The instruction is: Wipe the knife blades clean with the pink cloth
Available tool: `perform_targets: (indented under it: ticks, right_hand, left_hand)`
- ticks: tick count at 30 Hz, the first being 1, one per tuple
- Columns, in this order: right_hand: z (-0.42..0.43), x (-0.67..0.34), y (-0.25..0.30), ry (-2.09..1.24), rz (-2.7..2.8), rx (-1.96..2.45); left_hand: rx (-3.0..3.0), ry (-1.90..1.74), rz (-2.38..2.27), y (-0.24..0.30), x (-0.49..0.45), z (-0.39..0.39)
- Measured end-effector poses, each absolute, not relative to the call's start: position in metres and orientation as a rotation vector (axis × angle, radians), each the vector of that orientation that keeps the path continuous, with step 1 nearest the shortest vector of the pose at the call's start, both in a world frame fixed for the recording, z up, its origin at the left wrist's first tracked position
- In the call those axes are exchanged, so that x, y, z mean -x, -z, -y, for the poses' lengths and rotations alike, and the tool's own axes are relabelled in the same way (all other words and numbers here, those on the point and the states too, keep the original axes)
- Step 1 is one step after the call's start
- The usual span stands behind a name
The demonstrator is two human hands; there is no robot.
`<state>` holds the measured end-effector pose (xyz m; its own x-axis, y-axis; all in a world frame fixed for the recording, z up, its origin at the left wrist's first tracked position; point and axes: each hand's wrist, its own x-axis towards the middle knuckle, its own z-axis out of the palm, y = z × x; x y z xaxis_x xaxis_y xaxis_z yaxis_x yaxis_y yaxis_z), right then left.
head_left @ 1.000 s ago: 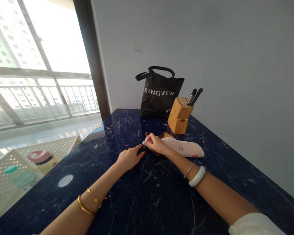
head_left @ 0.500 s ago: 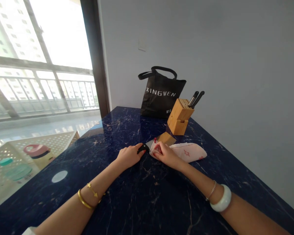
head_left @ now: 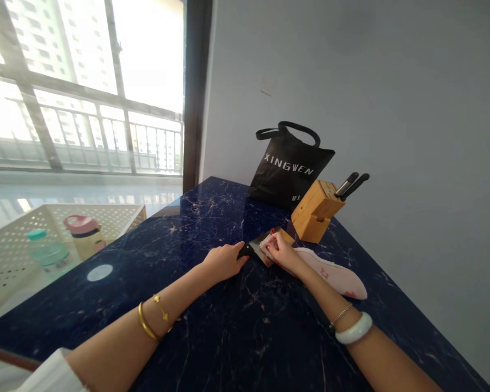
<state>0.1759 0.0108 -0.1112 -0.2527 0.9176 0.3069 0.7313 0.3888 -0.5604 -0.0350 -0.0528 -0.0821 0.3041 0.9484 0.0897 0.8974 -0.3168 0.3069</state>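
Note:
My left hand (head_left: 225,261) is closed round the black handle of a kitchen knife (head_left: 256,246) with a broad blade, which lies low over the table. The blade points away to the right and mirrors a yellowish tone. Pinched in my right hand (head_left: 285,253) is one end of a pale pink and white cloth (head_left: 330,273) with reddish marks, pressed on the blade. The rest of the cloth trails to the right along the tabletop, partly behind my right forearm. My right fingers hide part of the blade.
A wooden knife block (head_left: 317,211) with two black-handled tools stands beyond the cloth. Behind it is a black tote bag (head_left: 288,169) against the wall. On the left, a perforated basket (head_left: 8,239) holds bottles beside the dark blue marbled table (head_left: 212,212). A white disc (head_left: 100,273) lies near its left edge.
The view has swung left, so everything appears further right. My right hand has slid the cloth away from the handle along the blade, uncovering metal by the handle. My left hand keeps its grip.

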Motion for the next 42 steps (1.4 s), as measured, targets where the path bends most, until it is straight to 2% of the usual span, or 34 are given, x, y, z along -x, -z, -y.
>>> perform_targets:
  ticks: [7, 22, 33, 42]
  right_hand:
    - [-0.030, -0.153, 0.102, -0.246, 2.153, 1.491]
    - [-0.005, -0.124, 0.094, -0.113, 2.346, 1.375]
    - [0.009, -0.135, 0.091, -0.135, 2.391, 1.351]
    - [-0.030, -0.124, 0.096, -0.133, 2.344, 1.499]
  left_hand:
    - [-2.395, -0.401, -1.816, 0.084, 0.034, 0.056]
    - [-2.330, -0.444, -1.856, 0.083, 0.034, 0.055]
    - [-2.278, -0.387, -1.789, 0.078, 0.041, 0.049]
    - [-2.352, -0.355, -1.869, 0.082, 0.037, 0.052]
